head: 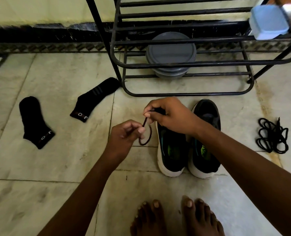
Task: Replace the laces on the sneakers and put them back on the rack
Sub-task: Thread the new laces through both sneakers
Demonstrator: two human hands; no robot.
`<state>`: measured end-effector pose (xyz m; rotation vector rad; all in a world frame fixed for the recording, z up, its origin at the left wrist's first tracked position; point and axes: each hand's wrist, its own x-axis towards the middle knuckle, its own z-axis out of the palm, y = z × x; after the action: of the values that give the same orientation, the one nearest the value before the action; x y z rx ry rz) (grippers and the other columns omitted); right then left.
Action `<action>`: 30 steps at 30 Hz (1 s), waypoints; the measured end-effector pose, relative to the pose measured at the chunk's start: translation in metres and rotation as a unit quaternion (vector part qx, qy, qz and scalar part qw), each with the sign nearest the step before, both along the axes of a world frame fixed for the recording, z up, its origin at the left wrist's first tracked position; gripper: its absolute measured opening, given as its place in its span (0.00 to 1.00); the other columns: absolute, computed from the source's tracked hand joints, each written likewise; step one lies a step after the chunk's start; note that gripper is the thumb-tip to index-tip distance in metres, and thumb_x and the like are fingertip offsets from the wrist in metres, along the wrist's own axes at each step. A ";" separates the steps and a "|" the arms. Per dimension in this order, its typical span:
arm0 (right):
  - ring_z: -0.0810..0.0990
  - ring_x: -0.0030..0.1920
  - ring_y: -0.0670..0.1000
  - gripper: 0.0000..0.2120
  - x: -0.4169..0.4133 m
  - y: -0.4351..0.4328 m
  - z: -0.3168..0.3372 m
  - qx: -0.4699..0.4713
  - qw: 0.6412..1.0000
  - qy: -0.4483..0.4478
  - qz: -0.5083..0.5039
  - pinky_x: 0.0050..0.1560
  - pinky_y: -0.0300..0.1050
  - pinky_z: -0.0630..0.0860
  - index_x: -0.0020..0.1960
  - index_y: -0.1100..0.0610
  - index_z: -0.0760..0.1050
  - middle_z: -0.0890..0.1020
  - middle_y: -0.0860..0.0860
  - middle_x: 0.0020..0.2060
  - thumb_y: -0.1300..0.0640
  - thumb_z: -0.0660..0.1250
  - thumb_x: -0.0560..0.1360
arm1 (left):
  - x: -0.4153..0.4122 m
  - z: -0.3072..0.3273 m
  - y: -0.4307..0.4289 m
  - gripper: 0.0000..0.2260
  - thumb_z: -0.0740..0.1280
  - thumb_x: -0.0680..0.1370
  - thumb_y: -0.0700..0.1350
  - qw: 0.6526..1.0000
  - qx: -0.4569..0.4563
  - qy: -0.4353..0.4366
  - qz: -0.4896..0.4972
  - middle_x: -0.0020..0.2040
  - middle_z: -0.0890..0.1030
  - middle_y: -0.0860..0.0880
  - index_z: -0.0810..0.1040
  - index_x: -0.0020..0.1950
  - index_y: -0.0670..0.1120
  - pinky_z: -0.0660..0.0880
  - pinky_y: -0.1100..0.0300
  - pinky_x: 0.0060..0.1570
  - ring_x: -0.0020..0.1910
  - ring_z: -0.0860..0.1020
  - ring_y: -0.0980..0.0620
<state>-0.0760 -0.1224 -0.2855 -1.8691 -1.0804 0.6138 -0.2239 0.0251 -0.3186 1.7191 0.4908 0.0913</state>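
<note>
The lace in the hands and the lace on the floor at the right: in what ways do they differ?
The held lace is pinched by the left hand and right hand and hangs in one loop; the floor lace lies untouched in a bundle of many loops. The held lace looks reddish-brown, the floor lace black. Both are thin cords.

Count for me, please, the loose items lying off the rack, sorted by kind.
Black socks: 2
Sneakers: 2
Dark lace pinched by left hand and right hand: 1
Black lace bundle on the floor: 1
Total: 6
</note>
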 end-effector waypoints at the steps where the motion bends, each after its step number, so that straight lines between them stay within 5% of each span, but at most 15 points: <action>1: 0.83 0.37 0.42 0.05 0.003 -0.004 0.001 -0.003 1.000 0.008 -0.009 0.42 0.31 0.72 0.51 0.59 0.83 0.85 0.48 0.37 0.60 0.69 0.81 | -0.001 -0.001 0.007 0.03 0.69 0.80 0.36 1.000 0.019 -0.005 0.016 0.38 0.84 0.44 0.82 0.49 0.42 0.77 0.61 0.47 0.39 0.83 0.52; 3: 0.80 0.34 0.39 0.05 0.007 -0.009 0.003 -0.012 1.000 0.011 -0.011 0.39 0.28 0.70 0.51 0.60 0.83 0.85 0.49 0.37 0.60 0.68 0.81 | -0.006 -0.005 0.022 0.06 0.67 0.81 0.36 0.997 0.069 0.000 0.033 0.36 0.83 0.48 0.81 0.46 0.43 0.77 0.62 0.45 0.38 0.82 0.54; 5: 0.80 0.34 0.38 0.05 0.008 -0.012 0.005 -0.017 1.000 0.009 -0.009 0.38 0.27 0.70 0.51 0.61 0.83 0.85 0.49 0.37 0.61 0.69 0.81 | -0.013 -0.014 0.041 0.08 0.66 0.82 0.37 0.974 0.217 0.040 0.059 0.39 0.81 0.53 0.78 0.45 0.48 0.75 0.58 0.46 0.41 0.81 0.53; 7: 0.80 0.34 0.37 0.05 0.009 -0.012 0.004 -0.019 1.000 0.007 -0.013 0.39 0.27 0.70 0.51 0.61 0.83 0.85 0.49 0.37 0.61 0.69 0.81 | -0.021 -0.018 0.060 0.09 0.65 0.81 0.38 0.908 0.371 0.155 0.117 0.44 0.78 0.56 0.75 0.47 0.52 0.68 0.52 0.53 0.45 0.77 0.51; 10: 0.82 0.36 0.40 0.06 0.007 -0.007 0.002 -0.021 1.000 0.009 -0.018 0.41 0.29 0.73 0.51 0.59 0.84 0.85 0.48 0.37 0.60 0.69 0.81 | -0.032 -0.017 0.079 0.07 0.65 0.79 0.39 0.822 0.423 0.356 0.135 0.55 0.77 0.48 0.77 0.53 0.49 0.63 0.42 0.60 0.57 0.75 0.43; 12: 0.84 0.39 0.44 0.05 0.003 -0.002 0.001 -0.015 1.000 0.005 -0.008 0.43 0.38 0.79 0.52 0.59 0.84 0.86 0.48 0.38 0.60 0.69 0.81 | -0.035 -0.021 0.081 0.13 0.67 0.79 0.40 0.836 0.415 0.344 0.106 0.62 0.75 0.45 0.77 0.63 0.49 0.64 0.39 0.63 0.64 0.73 0.39; 14: 0.84 0.39 0.43 0.06 -0.003 0.003 0.001 -0.011 1.000 -0.015 0.011 0.42 0.35 0.77 0.52 0.59 0.84 0.86 0.47 0.37 0.60 0.69 0.80 | -0.030 -0.016 0.068 0.23 0.72 0.77 0.39 0.915 0.365 0.168 0.034 0.70 0.75 0.48 0.73 0.72 0.49 0.68 0.42 0.68 0.70 0.71 0.44; 17: 0.84 0.39 0.43 0.05 -0.008 0.008 0.006 -0.002 0.999 -0.033 0.023 0.43 0.31 0.74 0.52 0.58 0.84 0.85 0.46 0.37 0.59 0.70 0.80 | -0.008 0.008 0.028 0.33 0.78 0.74 0.42 0.984 0.130 0.045 -0.117 0.69 0.76 0.59 0.69 0.74 0.57 0.69 0.68 0.65 0.70 0.71 0.64; 21: 0.84 0.39 0.43 0.06 -0.002 0.005 0.010 0.016 0.999 -0.030 0.001 0.43 0.33 0.75 0.52 0.59 0.84 0.86 0.48 0.40 0.60 0.69 0.80 | 0.007 0.008 0.012 0.04 0.70 0.80 0.41 0.993 0.048 -0.001 -0.106 0.53 0.86 0.50 0.84 0.53 0.47 0.78 0.51 0.60 0.57 0.83 0.51; 25: 0.84 0.33 0.45 0.07 0.008 -0.006 0.005 0.009 0.998 -0.026 -0.056 0.39 0.41 0.82 0.54 0.62 0.83 0.87 0.50 0.40 0.63 0.67 0.81 | -0.007 -0.009 0.043 0.14 0.63 0.85 0.46 0.990 0.132 0.016 0.039 0.44 0.86 0.53 0.85 0.44 0.50 0.77 0.54 0.56 0.50 0.83 0.55; 30: 0.81 0.33 0.37 0.07 0.007 -0.006 0.003 -0.009 0.998 -0.003 -0.062 0.38 0.29 0.74 0.53 0.64 0.84 0.86 0.52 0.40 0.65 0.67 0.80 | -0.024 -0.021 0.066 0.15 0.61 0.85 0.54 0.888 0.285 0.299 0.202 0.53 0.83 0.51 0.84 0.45 0.53 0.64 0.41 0.63 0.59 0.77 0.43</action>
<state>-0.0689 -0.1280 -0.2820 -1.9385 -0.9580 0.5474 -0.2480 0.0911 -0.3395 2.1897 1.3921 -0.0038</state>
